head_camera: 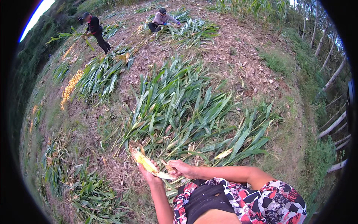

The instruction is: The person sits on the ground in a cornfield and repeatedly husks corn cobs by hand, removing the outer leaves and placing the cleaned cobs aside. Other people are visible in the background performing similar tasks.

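My left hand (149, 173) is wrapped around an ear of corn (146, 163). Yellow kernels show along one side, and pale husk still covers the end away from me. At the lower end of the ear, my right hand (181, 169) grips a strip of dry husk (167, 165) peeled back from it. Just beyond both hands lies a heap of cut green corn stalks (179, 103). Another ear in its husk (224, 153) rests among the leaves to the right.
Husked yellow cobs (71, 86) lie in a row at the left. One person (95, 28) stands holding a stalk; another person (162, 19) crouches at a further heap of stalks (193, 30). More cut stalks (95, 193) lie lower left. Trees (332, 70) edge the right side.
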The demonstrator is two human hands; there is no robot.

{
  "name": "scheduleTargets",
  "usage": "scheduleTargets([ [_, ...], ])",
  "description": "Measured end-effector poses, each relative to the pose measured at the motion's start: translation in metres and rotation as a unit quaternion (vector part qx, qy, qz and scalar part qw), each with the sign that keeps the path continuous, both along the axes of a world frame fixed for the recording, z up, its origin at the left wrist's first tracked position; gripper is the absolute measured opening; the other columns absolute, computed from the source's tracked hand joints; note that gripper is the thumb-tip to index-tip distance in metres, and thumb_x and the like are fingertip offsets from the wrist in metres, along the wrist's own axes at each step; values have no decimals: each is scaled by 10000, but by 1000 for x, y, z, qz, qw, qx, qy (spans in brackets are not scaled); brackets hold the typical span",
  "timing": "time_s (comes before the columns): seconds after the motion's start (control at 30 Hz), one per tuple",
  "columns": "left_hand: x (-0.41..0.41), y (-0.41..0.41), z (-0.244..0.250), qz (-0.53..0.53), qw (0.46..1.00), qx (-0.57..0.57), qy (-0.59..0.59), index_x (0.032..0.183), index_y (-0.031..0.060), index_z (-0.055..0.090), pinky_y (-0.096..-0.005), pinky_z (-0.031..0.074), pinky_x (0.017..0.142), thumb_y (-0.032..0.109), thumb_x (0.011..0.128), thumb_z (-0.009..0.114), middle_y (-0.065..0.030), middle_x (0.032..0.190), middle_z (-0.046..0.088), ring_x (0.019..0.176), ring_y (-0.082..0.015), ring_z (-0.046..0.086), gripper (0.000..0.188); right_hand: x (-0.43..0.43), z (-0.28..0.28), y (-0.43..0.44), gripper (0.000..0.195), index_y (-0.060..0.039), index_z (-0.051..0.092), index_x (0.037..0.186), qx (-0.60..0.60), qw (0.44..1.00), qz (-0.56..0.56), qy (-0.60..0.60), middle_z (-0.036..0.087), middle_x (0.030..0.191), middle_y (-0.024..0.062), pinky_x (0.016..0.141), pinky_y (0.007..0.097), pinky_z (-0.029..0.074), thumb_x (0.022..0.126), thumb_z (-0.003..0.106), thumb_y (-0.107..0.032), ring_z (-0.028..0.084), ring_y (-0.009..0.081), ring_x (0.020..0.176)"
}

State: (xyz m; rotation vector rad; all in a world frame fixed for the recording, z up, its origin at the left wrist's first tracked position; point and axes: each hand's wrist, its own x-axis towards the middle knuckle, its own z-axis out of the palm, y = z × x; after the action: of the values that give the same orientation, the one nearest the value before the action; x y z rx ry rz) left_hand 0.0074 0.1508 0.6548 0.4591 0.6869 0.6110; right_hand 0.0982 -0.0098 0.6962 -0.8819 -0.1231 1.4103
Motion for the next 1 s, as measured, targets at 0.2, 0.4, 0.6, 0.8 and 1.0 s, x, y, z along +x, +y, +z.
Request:
scheduleTargets([
  [0.2,-13,-17,31,-217,966,138,37,1102,-25,575,-279,475,469,549,897,604,-104,758,631,563,-183,602,611,36,25,-5,610,-30,490,1291,-66,953,-58,-289,543,791,-2,523,226,442,936,628,-506,490,51,606],
  [0.4,-48,-24,10,-352,928,106,50,1080,-43,620,-312,535,632,476,908,597,-101,892,670,704,-190,651,547,45,45,-6,413,-15,635,1062,20,939,-5,-342,649,882,13,801,297,493,916,703,-395,581,96,840],
  [0.6,-22,-51,68,-319,794,487,177,1135,19,600,-342,468,764,360,918,630,-108,943,651,836,-172,576,405,29,23,-17,424,-3,642,831,-65,865,-125,-482,590,644,70,621,354,460,911,669,-418,504,116,626],
  [0.8,-15,-84,35,-123,842,490,190,932,8,592,-315,443,639,288,904,649,-63,725,569,669,-151,498,287,31,31,-8,387,0,623,779,-54,872,-101,-476,562,596,33,574,325,435,927,648,-357,471,93,592],
  [1.0,-17,-76,27,-117,838,515,138,917,-2,605,-293,417,606,487,860,676,-40,704,542,646,-124,465,498,24,16,-3,125,-74,651,938,-22,974,-197,-109,671,846,3,696,279,530,919,674,-195,641,101,752],
])
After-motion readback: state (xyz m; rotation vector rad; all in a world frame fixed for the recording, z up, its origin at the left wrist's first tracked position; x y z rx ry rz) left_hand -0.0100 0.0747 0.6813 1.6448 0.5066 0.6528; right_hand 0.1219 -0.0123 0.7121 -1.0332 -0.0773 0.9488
